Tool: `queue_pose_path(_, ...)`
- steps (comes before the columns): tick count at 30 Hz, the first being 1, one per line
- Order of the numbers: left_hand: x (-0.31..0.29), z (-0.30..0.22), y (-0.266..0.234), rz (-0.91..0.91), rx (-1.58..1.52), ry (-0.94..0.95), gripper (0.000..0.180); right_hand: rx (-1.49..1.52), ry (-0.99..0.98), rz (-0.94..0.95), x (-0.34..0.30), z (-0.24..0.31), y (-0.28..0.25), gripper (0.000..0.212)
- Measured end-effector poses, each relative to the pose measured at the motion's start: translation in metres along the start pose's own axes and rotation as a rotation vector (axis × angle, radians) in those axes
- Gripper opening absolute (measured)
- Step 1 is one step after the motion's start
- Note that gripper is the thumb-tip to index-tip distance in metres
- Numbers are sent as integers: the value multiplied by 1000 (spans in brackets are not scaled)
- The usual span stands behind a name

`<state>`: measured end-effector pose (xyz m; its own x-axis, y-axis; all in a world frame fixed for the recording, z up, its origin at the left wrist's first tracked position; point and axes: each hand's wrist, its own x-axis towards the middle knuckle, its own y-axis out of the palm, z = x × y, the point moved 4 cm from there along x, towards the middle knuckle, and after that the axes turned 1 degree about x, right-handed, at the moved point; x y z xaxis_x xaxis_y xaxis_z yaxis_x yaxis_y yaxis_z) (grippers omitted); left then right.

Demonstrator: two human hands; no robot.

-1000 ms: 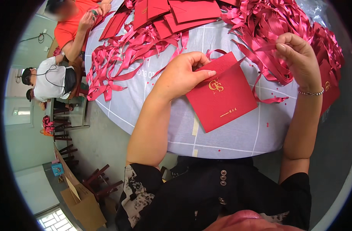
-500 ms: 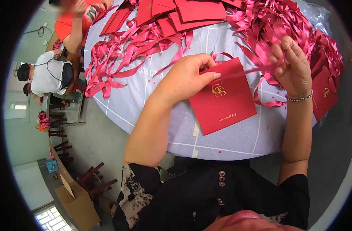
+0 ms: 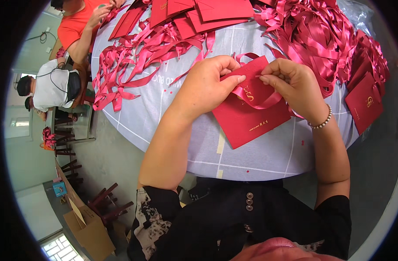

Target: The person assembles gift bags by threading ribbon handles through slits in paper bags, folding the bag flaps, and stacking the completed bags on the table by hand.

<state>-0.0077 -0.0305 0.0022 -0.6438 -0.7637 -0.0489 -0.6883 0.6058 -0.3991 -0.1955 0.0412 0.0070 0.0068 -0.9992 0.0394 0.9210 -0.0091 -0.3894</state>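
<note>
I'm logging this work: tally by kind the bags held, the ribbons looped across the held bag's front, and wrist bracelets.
Red bag, held in the left hand: 1
Pink ribbon, at the right hand: 1
Beaded bracelet, right wrist: 1
Total: 3

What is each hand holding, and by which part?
Left hand: red bag, by its upper left part. Right hand: pink ribbon, pinched apparently near its end.

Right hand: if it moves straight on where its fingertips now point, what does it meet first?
Likely the thumb of the left hand, across the red bag; depth is unclear, so the fingertips might brush the bag first.
</note>
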Motion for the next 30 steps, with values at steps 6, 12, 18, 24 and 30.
queue_pose_path(6, -2, -3, 3, -54, 53, 63, 11, -188, -292, -145, 1, 8, 3, 11)
queue_pose_path(12, -6, -12, 5, -75, 101, 84, 12, -226, -324, -186, 3, 8, 6, 11)
queue_pose_path(18, -8, -13, 7, -79, 107, 148, 14, -233, -365, -223, 4, 9, 7, 12)
queue_pose_path(24, -9, -19, 10, -124, 340, 333, 14, -357, -372, -224, 3, 12, 11, 8)
queue_pose_path(30, -10, -17, 8, -118, 323, 328, 15, -489, -522, -345, -1, 15, 25, 6)
